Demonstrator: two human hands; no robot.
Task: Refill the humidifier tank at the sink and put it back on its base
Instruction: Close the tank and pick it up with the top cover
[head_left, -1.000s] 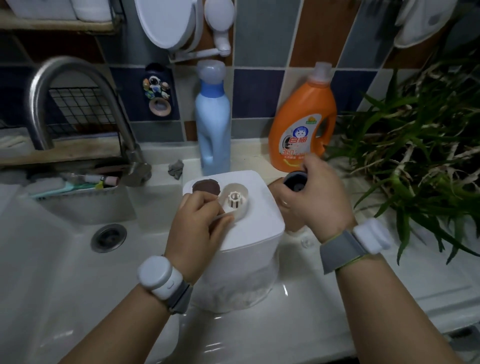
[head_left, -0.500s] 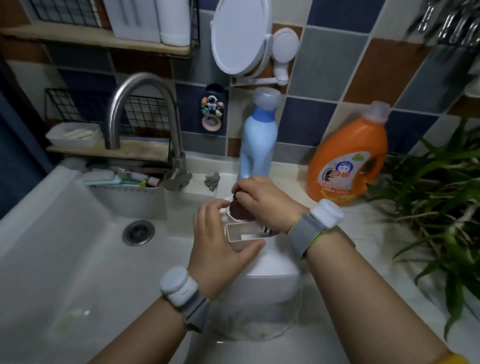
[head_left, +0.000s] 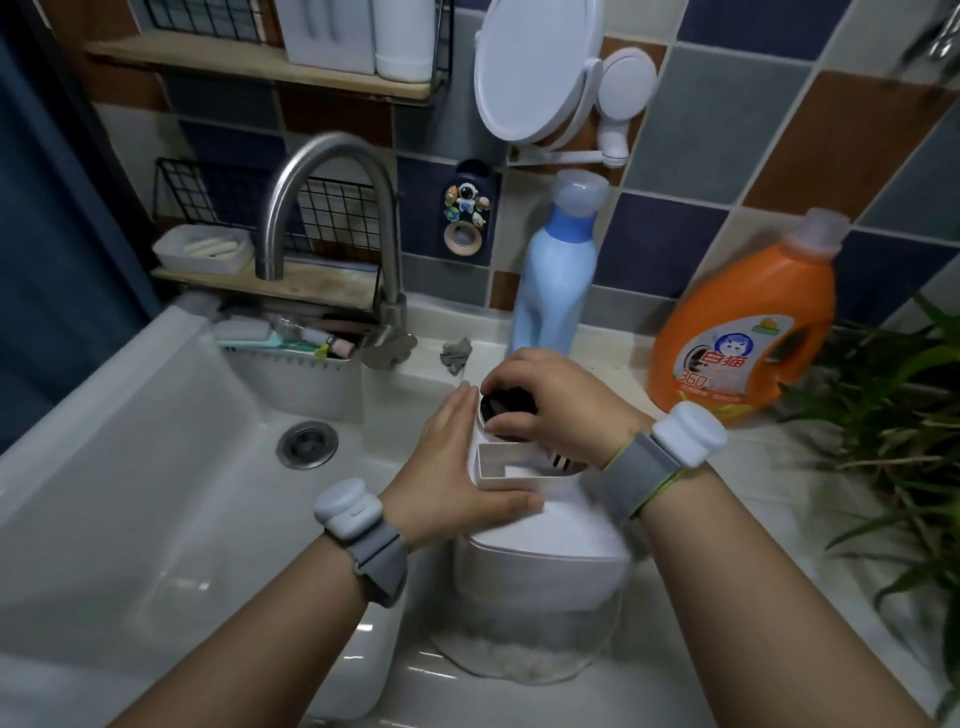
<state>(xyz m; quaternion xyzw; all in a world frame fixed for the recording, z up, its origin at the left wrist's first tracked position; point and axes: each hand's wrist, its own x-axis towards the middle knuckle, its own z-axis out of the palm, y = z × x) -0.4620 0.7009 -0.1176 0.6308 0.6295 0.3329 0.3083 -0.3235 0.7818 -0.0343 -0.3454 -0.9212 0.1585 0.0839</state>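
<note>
The white humidifier tank (head_left: 550, 540) stands upside down on the counter ledge right of the sink basin (head_left: 156, 467), its clear lower part resting on the surface. My left hand (head_left: 457, 467) presses flat against the tank's left side, fingers spread on it. My right hand (head_left: 550, 405) is curled over a dark round cap (head_left: 506, 405) on the tank's top, gripping it with the fingertips. A white rectangular recess shows between the two hands. The steel faucet (head_left: 332, 208) arches over the basin to the left, with no water running.
A blue bottle (head_left: 556, 275) and an orange detergent jug (head_left: 748, 332) stand against the tiled wall behind the tank. A green plant (head_left: 893, 441) fills the right edge. The drain (head_left: 307, 444) lies in the basin. A toothbrush caddy (head_left: 296, 358) hangs at the basin's back.
My right hand came over from beside the tank and closed on the dark cap on top. My left hand shifted from the white fitting to the tank's side. The camera tilted up.
</note>
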